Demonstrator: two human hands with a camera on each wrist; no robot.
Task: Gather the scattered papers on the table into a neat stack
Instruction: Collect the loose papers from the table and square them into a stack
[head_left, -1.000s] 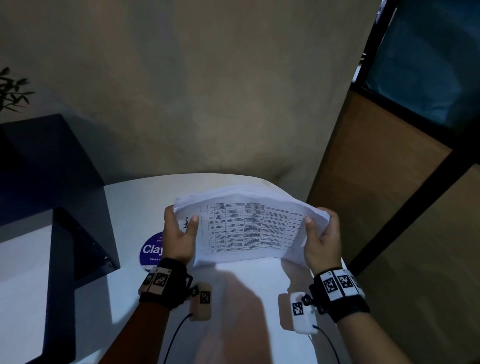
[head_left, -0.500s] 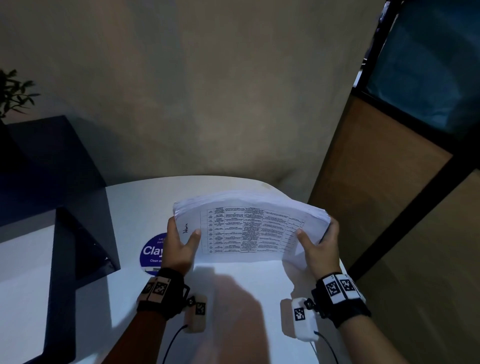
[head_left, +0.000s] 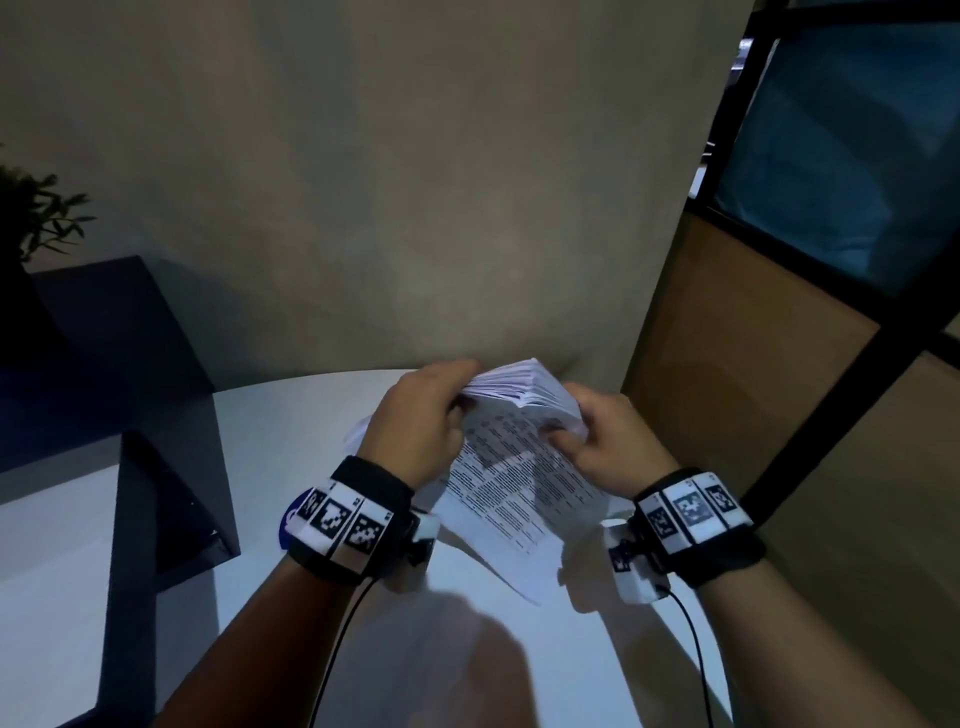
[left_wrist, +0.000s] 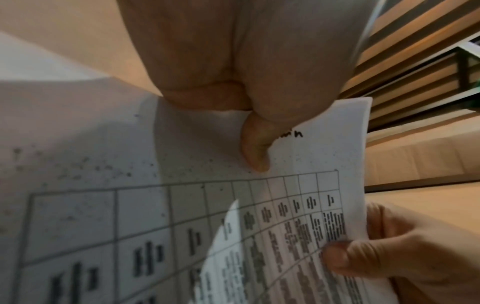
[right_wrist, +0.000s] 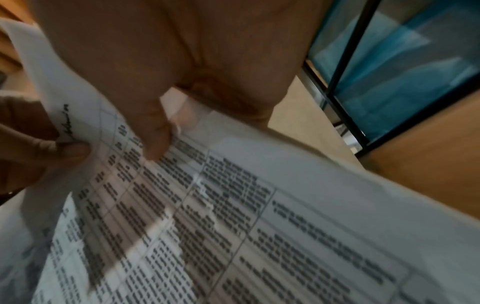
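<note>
Papers (head_left: 519, 483) gathered in one sheaf above the table (head_left: 270, 441), long axis sloping from the far end down toward the body; lower edge close to the tabletop, contact unclear. Dark block (head_left: 171, 493) well apart at left. Left hand (head_left: 415, 421): grip pinching the far left corner, thumb on the print. Right hand (head_left: 602, 447): grip pinching the far right edge. Bare table beneath for tapping edges square; wood panel (head_left: 727, 405) near on the right.

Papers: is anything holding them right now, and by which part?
Both hands hold the papers by their raised end: the left hand pinches its left corner, the right hand its right corner.
</note>
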